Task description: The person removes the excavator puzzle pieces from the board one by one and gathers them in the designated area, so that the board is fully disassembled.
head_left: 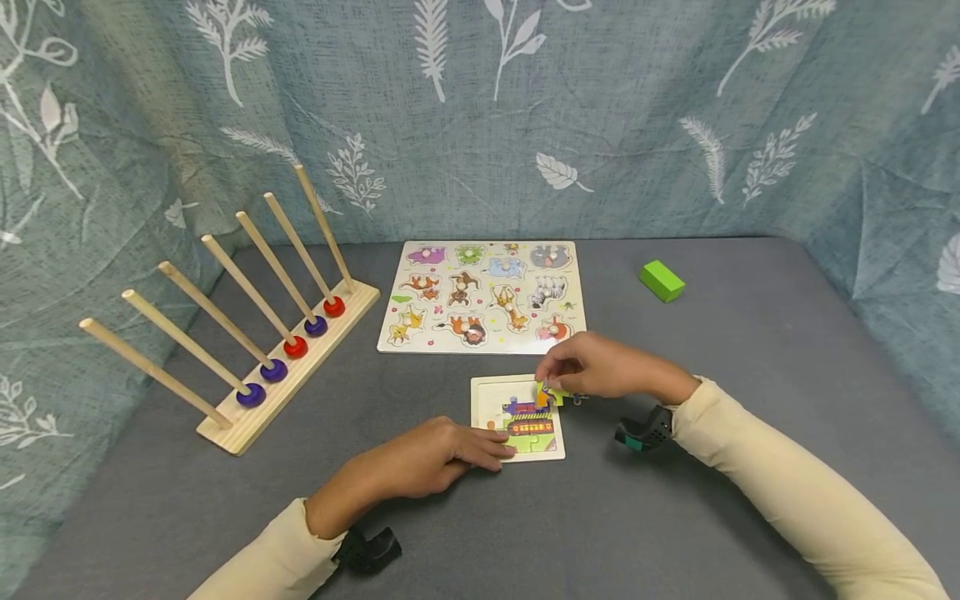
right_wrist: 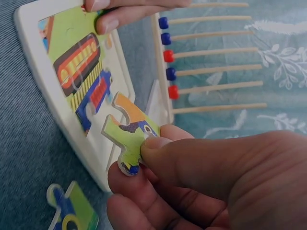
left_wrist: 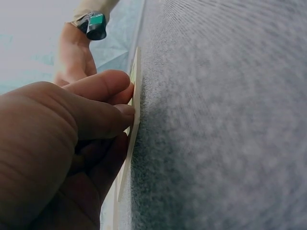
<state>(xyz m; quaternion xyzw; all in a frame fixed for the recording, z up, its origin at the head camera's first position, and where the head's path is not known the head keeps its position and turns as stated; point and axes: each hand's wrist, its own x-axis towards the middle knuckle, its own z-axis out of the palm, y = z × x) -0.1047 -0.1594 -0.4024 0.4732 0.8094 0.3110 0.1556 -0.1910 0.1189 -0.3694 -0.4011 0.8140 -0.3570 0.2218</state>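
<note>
A small square puzzle tray (head_left: 480, 392) lies on the grey table, partly filled with joined pieces showing a vehicle. My right hand (head_left: 600, 367) pinches a green and orange puzzle piece (right_wrist: 129, 129) between thumb and fingers, over the tray's upper right part. Another loose piece (right_wrist: 74, 208) lies beside the tray, partly under the right hand in the head view. My left hand (head_left: 435, 457) rests its extended fingers on the tray's lower left edge and the pieces there. In the left wrist view, the fingertips touch the tray's rim (left_wrist: 137, 91).
Behind the tray lies an animal peg puzzle board (head_left: 487, 296). A wooden rack (head_left: 300, 367) with upright pegs and red and purple beads stands at the left. A green block (head_left: 662, 281) sits at the back right. A patterned curtain (head_left: 465, 125) hangs behind the table.
</note>
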